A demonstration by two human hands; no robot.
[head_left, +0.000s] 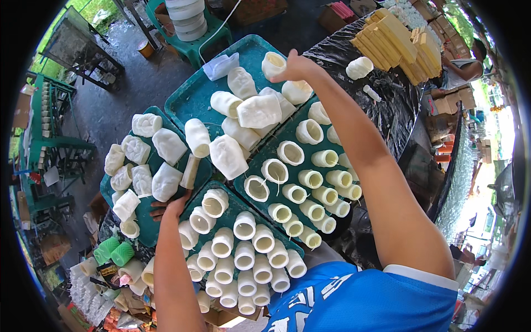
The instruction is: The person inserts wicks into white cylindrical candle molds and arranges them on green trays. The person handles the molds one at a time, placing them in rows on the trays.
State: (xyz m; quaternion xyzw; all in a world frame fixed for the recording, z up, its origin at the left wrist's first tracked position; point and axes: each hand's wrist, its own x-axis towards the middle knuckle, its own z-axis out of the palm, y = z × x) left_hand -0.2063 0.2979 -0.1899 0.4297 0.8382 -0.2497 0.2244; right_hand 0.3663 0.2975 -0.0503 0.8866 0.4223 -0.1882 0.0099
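My right hand (pixel 298 67) reaches to the far tray, its fingers and thumb closed on the side of a white hollow wax cup (pixel 273 65). A second wax cup (pixel 297 92) sits just below that hand. At the left tray, my left hand (pixel 170 208) rests low with its fingers apart over the green surface. Its thumb side is close to a tan cylindrical piece (pixel 189 172); whether they touch is unclear. Lumpy white wax pieces (pixel 167 183) lie by this hand, and a larger faceted one (pixel 259 111) lies among several in the far tray.
Hollow wax cylinders stand in rows in the near tray (pixel 296 250) and right tray (pixel 260 160). Yellow slabs (pixel 387 41) are stacked on black plastic sheeting (pixel 381 105). A green chair (pixel 220 37) holds stacked white rings. Green ridged pieces (pixel 122 254) lie lower left.
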